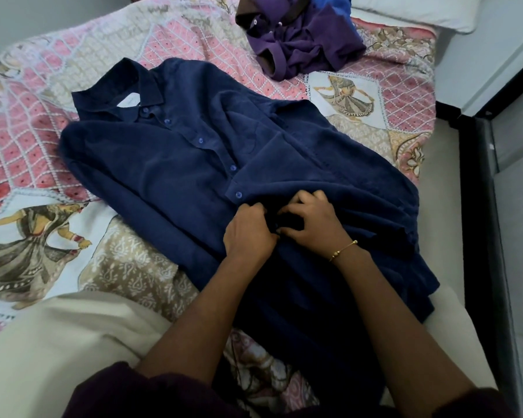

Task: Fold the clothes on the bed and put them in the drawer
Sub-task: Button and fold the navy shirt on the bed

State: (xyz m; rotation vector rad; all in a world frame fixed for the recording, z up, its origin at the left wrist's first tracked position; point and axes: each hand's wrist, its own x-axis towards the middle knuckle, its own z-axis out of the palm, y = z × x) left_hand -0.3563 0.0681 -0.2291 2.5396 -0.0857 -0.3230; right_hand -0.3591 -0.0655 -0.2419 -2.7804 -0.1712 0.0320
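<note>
A navy blue button shirt point(178, 164) lies spread face up on the bed, collar at the upper left, hem toward me. My left hand point(248, 233) and my right hand point(311, 221) sit close together on the shirt's front placket, below the lowest fastened button. Both have curled fingers pinching the navy fabric there. A gold bracelet circles my right wrist. A crumpled purple garment with brown trim point(299, 40) lies at the far end of the bed, with a bit of bright blue cloth point(335, 3) behind it.
The bed carries a pink and beige patterned bedsheet point(43, 86) with printed dancer figures. A white pillow point(420, 10) rests at the top right. A cream cover point(58, 342) bunches at the lower left. The bed's right edge drops to a dark frame point(480, 236) and pale floor.
</note>
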